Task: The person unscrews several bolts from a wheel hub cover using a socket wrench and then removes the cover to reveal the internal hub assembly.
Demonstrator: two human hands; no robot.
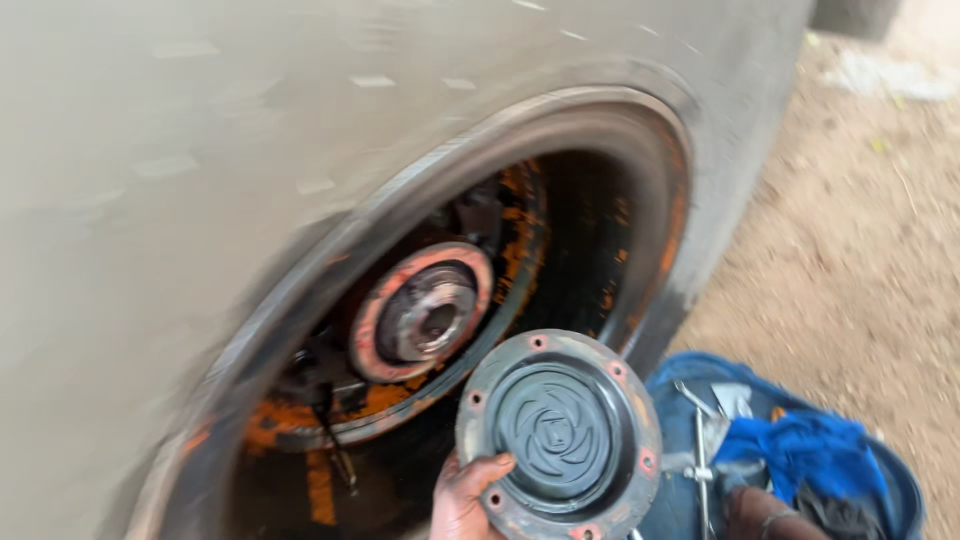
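The left hand [465,500] comes up from the bottom edge of the head view and holds a round grey cover [558,438]. The thumb lies over the lower left rim of the cover, so the hand is closed on it; the other fingers are behind the cover and I cannot see them. The cover is a flat disc with a raised swirl pattern in the middle and small holes with reddish marks around its flange. It is held up tilted, with its face toward the camera, in the lower middle of the view.

Just behind and above the cover is a big wheel with a grey tire [200,150] that fills the left and top of the picture. Inside the rusty orange rim [520,240] sits the hub [425,315], a round metal part with a pinkish ring around a shiny centre. The cover is near the hub, lower and to the right of it, and does not touch it.

To the right of the cover stands a blue basin [680,375] on the sandy ground [860,250]. A blue rag [800,450] and a metal tool [700,460] lie in it.

The right hand is not clearly visible, so I cannot tell its grip.
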